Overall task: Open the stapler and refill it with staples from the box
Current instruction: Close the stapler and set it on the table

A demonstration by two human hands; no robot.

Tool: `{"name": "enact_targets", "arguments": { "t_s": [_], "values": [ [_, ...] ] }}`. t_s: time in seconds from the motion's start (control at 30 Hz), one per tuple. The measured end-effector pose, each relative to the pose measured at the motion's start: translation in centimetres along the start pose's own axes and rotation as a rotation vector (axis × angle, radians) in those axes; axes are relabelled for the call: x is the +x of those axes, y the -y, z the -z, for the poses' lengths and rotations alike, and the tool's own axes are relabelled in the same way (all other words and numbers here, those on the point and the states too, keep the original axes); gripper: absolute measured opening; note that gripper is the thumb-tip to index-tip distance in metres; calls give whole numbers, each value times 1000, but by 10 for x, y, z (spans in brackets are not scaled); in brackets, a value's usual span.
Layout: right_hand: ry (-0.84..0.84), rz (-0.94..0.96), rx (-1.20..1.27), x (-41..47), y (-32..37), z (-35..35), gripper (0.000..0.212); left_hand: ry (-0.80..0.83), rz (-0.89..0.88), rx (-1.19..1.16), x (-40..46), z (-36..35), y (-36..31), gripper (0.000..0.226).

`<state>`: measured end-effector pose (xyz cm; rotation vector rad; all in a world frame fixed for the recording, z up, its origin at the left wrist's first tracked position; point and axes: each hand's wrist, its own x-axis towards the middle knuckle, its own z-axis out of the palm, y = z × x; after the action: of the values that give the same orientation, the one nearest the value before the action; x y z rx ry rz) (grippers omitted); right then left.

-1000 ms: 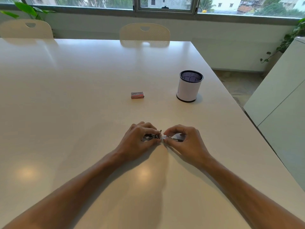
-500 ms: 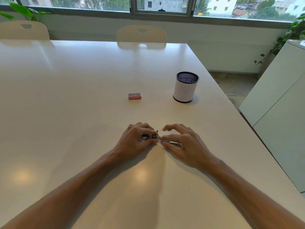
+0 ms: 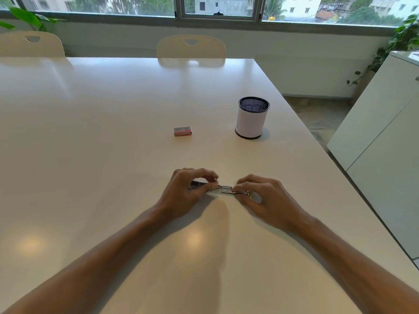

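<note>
A small metal stapler (image 3: 224,189) lies on the white table (image 3: 113,132) between my hands, its silver channel showing in the gap. My left hand (image 3: 190,189) pinches the stapler's dark left end. My right hand (image 3: 263,196) grips the right end, where a silver rod and a yellow bit stick out past my fingers. The small red staple box (image 3: 182,131) rests shut on the table, well beyond the hands and apart from them.
A white pen cup with a dark mesh rim (image 3: 252,117) stands right of the box. The table's right edge runs diagonally past it, with a white cabinet (image 3: 385,132) beyond. Two cream chairs (image 3: 191,47) stand at the far side.
My right hand has slid rightward, drawing the silver part out of the stapler, so more metal shows between the hands. The left hand stays in place.
</note>
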<state>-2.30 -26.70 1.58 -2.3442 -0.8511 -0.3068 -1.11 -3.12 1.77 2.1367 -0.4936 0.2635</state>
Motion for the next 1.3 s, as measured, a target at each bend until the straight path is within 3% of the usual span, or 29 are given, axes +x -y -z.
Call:
{"name": "enact_targets", "arguments": {
  "t_s": [0.37, 0.63, 1.13, 1.3],
  "values": [
    [-85, -91, 215, -5, -12, 0, 8, 193, -207, 119, 5, -14, -2, 22],
    [-104, -137, 238, -7, -18, -4, 13, 239, -434, 397, 0, -10, -7, 30],
    [-101, -108, 220, -5, -17, -4, 11, 294, -481, 463, 3, -7, -8, 39],
    [-81, -123, 195, -6, -19, -4, 17, 202, -312, 285, -1, -1, -1, 47]
  ]
}}
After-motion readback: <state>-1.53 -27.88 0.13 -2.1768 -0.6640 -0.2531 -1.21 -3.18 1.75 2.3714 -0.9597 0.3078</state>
